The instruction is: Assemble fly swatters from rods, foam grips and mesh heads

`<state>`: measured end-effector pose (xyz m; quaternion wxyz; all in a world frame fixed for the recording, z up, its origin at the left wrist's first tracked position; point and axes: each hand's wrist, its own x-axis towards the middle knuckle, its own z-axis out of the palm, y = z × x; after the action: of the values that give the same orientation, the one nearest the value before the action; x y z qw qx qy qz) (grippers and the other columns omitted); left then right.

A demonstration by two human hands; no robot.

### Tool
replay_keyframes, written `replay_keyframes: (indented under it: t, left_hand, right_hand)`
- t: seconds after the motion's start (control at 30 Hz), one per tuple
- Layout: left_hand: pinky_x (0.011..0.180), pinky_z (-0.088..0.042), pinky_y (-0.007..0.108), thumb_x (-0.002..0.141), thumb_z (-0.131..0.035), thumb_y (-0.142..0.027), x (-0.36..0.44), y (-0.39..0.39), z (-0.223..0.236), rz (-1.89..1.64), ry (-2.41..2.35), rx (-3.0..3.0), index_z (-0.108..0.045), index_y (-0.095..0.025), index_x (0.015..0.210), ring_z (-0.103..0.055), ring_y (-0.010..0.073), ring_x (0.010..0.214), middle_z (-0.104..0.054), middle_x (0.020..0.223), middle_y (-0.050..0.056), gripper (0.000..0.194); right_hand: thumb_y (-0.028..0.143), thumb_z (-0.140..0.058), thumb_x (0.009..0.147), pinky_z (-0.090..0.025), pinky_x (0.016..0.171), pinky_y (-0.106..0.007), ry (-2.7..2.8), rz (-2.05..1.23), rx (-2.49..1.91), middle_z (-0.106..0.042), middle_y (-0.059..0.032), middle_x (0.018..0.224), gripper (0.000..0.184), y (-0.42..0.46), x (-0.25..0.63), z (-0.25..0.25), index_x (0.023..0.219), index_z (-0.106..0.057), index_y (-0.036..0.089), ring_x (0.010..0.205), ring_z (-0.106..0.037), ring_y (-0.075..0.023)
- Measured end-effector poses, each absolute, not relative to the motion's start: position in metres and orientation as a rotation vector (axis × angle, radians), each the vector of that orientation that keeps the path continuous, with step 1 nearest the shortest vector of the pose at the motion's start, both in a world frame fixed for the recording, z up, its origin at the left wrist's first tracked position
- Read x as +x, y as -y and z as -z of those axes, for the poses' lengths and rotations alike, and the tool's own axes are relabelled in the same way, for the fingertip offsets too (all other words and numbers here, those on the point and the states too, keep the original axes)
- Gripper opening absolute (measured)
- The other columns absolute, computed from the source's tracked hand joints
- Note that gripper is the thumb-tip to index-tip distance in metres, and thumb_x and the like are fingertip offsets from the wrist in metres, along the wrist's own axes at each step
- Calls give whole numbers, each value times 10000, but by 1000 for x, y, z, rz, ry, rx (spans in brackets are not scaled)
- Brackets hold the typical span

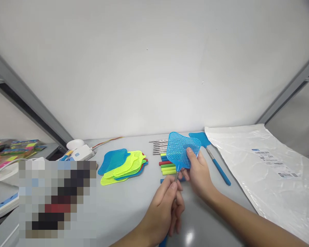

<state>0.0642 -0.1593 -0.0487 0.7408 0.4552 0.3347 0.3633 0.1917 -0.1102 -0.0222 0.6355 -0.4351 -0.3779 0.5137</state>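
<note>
A blue perforated fly swatter head is raised off the table on a thin metal rod. My right hand is closed on the head's right side, thumb on its face. Just below the head, my left hand pinches the metal rod. Under that hand a blue handle end shows at the bottom edge; my fingers hide the part between. Behind the hands lie a row of metal rods and several coloured handle tubes, partly covered by the head.
A whole blue fly swatter lies to the right, beside a white plastic mailer bag. On the left is a stack of yellow, blue and red swatter heads. Power strips and packaged items sit farther left; one area is pixelated.
</note>
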Motion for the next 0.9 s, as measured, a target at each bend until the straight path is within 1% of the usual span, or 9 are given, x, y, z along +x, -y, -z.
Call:
replay_keyframes:
  t: [0.3, 0.37, 0.47, 0.6, 0.77, 0.9]
  left_hand:
    - [308, -335, 167, 960, -328, -457, 60, 154, 45, -731, -720, 998, -430, -218, 927, -319, 45, 254, -469, 539, -87, 263]
    - [303, -320, 162, 952, -347, -465, 61, 154, 46, -721, -691, 977, -429, -219, 927, -296, 38, 252, -476, 541, -86, 260]
    - [296, -306, 159, 925, -384, -518, 63, 153, 49, -693, -652, 931, -422, -219, 904, -246, 28, 242, -487, 523, -86, 302]
    - [310, -287, 148, 902, -414, -566, 66, 153, 49, -665, -667, 911, -433, -217, 898, -250, 25, 258, -483, 507, -84, 349]
    - [334, -326, 152, 914, -410, -553, 64, 154, 41, -660, -663, 884, -445, -215, 894, -242, 19, 270, -477, 504, -83, 340]
    - [341, -370, 166, 940, -392, -492, 60, 154, 37, -681, -628, 888, -450, -211, 893, -242, 15, 261, -479, 513, -83, 291]
  right_hand:
    - [515, -509, 883, -377, 331, -194, 880, -1249, -1008, -512, 103, 469, 295, 106, 197, 22, 869, -438, 230, 294, -405, -63]
    - [518, -498, 891, -384, 327, -195, 896, -1286, -1009, -520, 103, 473, 294, 105, 201, 20, 885, -438, 230, 286, -393, -60]
    - [513, -476, 906, -386, 322, -189, 944, -1305, -1000, -511, 109, 465, 284, 104, 210, 15, 903, -440, 231, 278, -377, -55]
    - [504, -463, 916, -425, 352, -191, 985, -1289, -958, -494, 116, 472, 271, 102, 216, 6, 885, -430, 237, 291, -378, -49]
    - [511, -460, 913, -405, 338, -179, 998, -1290, -908, -508, 112, 511, 274, 96, 212, 6, 890, -423, 241, 300, -391, -45]
    - [483, -490, 911, -426, 373, -178, 970, -1225, -910, -517, 115, 533, 256, 89, 224, 14, 868, -426, 240, 308, -393, -33]
